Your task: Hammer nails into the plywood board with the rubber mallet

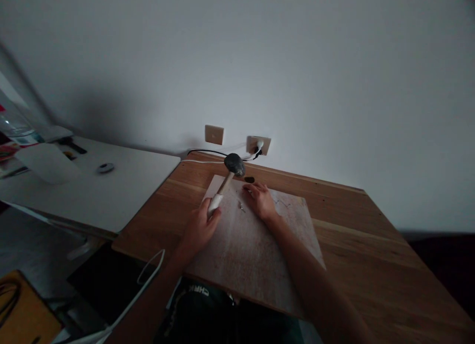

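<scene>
My left hand (202, 221) is wrapped around the pale grip of a mallet (234, 164) with a rounded black head and a wooden handle. The head points away from me, above the far edge of a pale, worn board (247, 250). My right hand (259, 199) rests at the board's far part, its fingers bent together with the tips low over the surface. Whatever sits between those fingertips is too small to make out. Just left of that hand lie a few small metal nails or screws (241, 206). Thin dark marks or pieces (282, 203) show right of it.
The board lies on a wooden table (352, 235) against a wall. A socket (259, 145) with a white plug and cables is behind. On the left, a white table (129, 178) carries a computer mouse (106, 168) and a plastic bottle (18, 128). A yellow seat (27, 309) stands lower left.
</scene>
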A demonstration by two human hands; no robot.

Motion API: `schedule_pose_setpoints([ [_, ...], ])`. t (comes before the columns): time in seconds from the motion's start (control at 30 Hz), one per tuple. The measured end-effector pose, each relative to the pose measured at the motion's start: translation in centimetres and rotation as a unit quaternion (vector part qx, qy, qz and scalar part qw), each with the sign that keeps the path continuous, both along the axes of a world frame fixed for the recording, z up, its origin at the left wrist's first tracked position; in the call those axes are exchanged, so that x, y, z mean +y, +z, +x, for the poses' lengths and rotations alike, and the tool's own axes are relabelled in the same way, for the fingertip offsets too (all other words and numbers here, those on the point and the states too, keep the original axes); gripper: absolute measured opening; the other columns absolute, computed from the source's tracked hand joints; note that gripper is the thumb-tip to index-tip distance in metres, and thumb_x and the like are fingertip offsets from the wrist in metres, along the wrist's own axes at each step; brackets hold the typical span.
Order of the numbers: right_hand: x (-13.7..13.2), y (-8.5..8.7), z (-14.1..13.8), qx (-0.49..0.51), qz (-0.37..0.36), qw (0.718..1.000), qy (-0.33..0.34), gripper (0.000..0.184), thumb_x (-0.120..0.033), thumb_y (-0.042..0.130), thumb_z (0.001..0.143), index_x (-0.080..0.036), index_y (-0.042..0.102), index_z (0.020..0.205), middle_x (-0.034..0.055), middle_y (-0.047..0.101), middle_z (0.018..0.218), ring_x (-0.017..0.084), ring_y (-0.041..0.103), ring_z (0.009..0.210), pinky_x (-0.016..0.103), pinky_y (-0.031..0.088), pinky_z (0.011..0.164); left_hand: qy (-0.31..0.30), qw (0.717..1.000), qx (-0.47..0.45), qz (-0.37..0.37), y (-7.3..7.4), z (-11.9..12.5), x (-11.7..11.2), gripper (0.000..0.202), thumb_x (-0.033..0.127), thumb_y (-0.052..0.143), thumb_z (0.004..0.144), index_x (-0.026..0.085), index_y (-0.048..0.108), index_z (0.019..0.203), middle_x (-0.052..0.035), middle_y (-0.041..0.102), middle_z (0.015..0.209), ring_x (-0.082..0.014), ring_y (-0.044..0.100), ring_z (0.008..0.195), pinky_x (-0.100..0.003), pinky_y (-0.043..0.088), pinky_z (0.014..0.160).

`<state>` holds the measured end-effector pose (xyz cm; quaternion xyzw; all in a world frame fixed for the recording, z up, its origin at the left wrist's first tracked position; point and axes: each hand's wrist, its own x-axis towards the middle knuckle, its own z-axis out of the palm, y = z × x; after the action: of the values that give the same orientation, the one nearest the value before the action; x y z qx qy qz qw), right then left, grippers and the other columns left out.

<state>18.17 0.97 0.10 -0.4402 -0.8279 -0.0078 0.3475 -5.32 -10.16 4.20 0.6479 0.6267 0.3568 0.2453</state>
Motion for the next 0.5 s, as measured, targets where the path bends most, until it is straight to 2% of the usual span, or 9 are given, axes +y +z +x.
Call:
schedule_pose_setpoints([
  [0.3,0.33,-0.16,0.20,-0.014,-0.016,1.000,0.003,0.017,-0.026,0.056,0.102,-0.024,0.073,0.102,0.0108,0.074,0.101,0.028,0.066,0.100,0.045,0.051,0.089,0.002,1.000,0.002,-0.011,0.23,-0.06,0.31,0.024,0.041,0.053,0.094,0.022,0.064,0.102,-0.0030,0.071,0.077,-0.0229,0.070,0.078,-0.030,0.049,0.071],
  [0.5,0.17,0.06,0.26,-0.019,-0.022,1.000,0.008,0.014,-0.025,0.060,0.097,-0.022,0.073,0.103,0.0113,0.075,0.101,0.030,0.064,0.104,0.046,0.050,0.091,-0.006,1.000,0.011,-0.017,0.51,0.09,0.26,0.024,0.042,0.051,0.092,0.022,0.062,0.101,-0.0029,0.070,0.074,-0.0235,0.069,0.075,-0.031,0.048,0.069],
])
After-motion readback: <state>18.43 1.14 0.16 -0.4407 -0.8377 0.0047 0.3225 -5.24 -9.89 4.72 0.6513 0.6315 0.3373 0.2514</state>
